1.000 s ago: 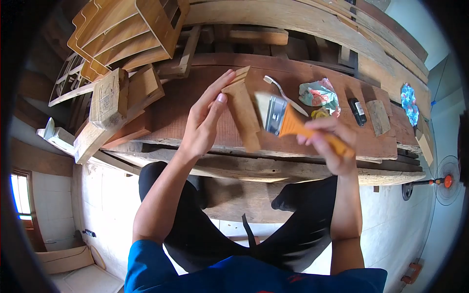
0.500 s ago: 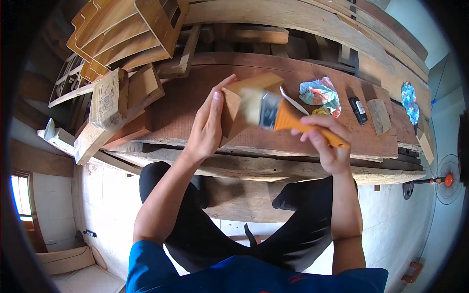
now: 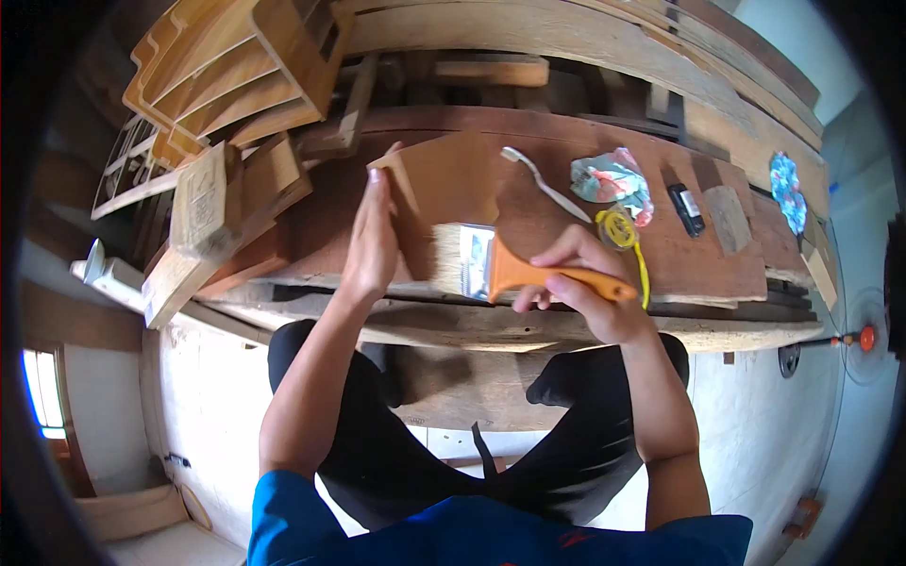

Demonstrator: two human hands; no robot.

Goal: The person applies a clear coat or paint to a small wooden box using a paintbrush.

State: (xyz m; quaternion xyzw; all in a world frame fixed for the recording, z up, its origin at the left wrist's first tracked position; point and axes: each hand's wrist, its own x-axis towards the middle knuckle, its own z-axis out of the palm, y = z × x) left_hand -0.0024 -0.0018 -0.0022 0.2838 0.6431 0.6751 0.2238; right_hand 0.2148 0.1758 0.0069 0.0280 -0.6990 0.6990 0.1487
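Observation:
A brown wooden box-like piece [image 3: 453,174] is tilted above the reddish wooden bench [image 3: 698,269]. My left hand [image 3: 375,236] grips its left side, fingers pressed along the edge. In my right hand [image 3: 590,278] is a wide paintbrush [image 3: 514,272] with an orange handle, held between thumb and fingers. Its pale bristles point left, at the lower part of the wooden piece; whether they touch it is hard to tell. A white toothbrush [image 3: 547,184] lies on the bench beyond the paintbrush, and a yellow tape measure [image 3: 617,229] sits near my right hand.
Crumpled patterned cloth [image 3: 612,179] and a black bottle [image 3: 686,209] lie on the right of the bench. Wood blocks [image 3: 206,203] and a slatted wooden organizer [image 3: 236,75] stand at the left. Long planks [image 3: 528,28] run behind. A fan [image 3: 866,340] is at far right.
The paintbrush and my right hand have moved left and down, showing more of the toothbrush and tape measure. My left hand has shifted left, and the wooden piece has turned.

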